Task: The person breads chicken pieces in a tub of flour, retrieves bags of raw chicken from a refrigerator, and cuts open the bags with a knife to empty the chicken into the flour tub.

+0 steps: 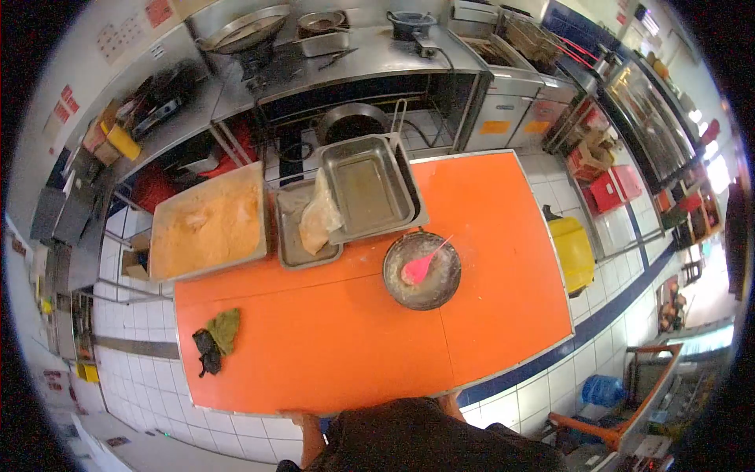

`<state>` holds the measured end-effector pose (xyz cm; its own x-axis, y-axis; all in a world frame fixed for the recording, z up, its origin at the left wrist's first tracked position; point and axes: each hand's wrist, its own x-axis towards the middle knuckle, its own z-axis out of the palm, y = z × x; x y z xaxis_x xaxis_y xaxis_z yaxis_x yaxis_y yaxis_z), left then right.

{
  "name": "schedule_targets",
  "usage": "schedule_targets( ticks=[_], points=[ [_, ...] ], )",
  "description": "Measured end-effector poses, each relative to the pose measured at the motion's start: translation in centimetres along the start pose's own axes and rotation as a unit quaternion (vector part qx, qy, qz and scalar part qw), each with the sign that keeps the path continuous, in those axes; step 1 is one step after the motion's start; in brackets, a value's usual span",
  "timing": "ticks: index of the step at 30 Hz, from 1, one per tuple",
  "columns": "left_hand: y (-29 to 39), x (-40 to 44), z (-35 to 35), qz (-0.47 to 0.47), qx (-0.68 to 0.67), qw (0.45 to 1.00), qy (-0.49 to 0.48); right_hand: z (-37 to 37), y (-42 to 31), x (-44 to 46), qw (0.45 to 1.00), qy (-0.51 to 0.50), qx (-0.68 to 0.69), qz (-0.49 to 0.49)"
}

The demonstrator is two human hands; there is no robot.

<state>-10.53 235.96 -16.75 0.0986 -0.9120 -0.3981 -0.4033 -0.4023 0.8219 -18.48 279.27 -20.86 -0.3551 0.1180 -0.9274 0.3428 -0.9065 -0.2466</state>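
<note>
The orange table point(330, 338) stands directly in front of the person, its near edge against the dark clothing. The largest item about it is a metal tray of orange powder point(211, 270), at the table's far left corner. A deep metal tray point(370, 189) sits at the middle of the table's far edge, overlapping a smaller metal tray point(289, 240) to its left. On the right half of the table is a round pan point(435, 293) with pale residue inside. A clear plastic bag point(318, 216) slumps in the smaller tray at the table's far side. Toward the table's left end lie a green cloth point(226, 329) and, touching it, a crumpled black item point(207, 350). The left hand point(306, 419) and right hand point(451, 405) are well apart at the table's near edge; whether they grip it cannot be told. Smallest is a pink utensil point(419, 268), resting in the pan on the table.
</note>
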Motion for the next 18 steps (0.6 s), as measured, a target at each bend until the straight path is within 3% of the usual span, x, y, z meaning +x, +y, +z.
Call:
schedule_targets(
  ticks=[8,11,13,14,16,17,18],
  points=[
    [-2.0,1.8,0.1,-0.007,-0.002,0.998,0.055,1.6,0.0,-2.1,0.978,-0.038,-0.197,-0.052],
    [0.5,0.1,-0.2,-0.068,-0.092,0.992,0.049,1.7,-0.8,-3.2,0.949,-0.047,-0.306,-0.062],
    [2.8,-1.0,-0.4,-0.155,-0.104,0.981,0.053,0.4,-2.4,-1.4,0.913,-0.057,-0.403,-0.017],
    [1.6,-0.2,-0.1,-0.126,-0.12,0.984,0.044,-1.0,-3.5,0.9,0.886,-0.066,-0.458,0.019],
    [-3.3,3.3,0.7,-0.064,-0.143,0.987,0.024,-2.1,-3.8,2.1,0.809,-0.085,-0.581,-0.027],
    [-3.1,3.9,0.0,-0.089,-0.151,0.983,-0.053,-2.5,-4.2,2.3,0.819,-0.126,-0.56,0.001],
    [-3.2,3.9,-1.3,-0.114,-0.155,0.973,-0.131,-2.2,-3.3,1.4,0.775,-0.103,-0.62,-0.067]
  ],
)
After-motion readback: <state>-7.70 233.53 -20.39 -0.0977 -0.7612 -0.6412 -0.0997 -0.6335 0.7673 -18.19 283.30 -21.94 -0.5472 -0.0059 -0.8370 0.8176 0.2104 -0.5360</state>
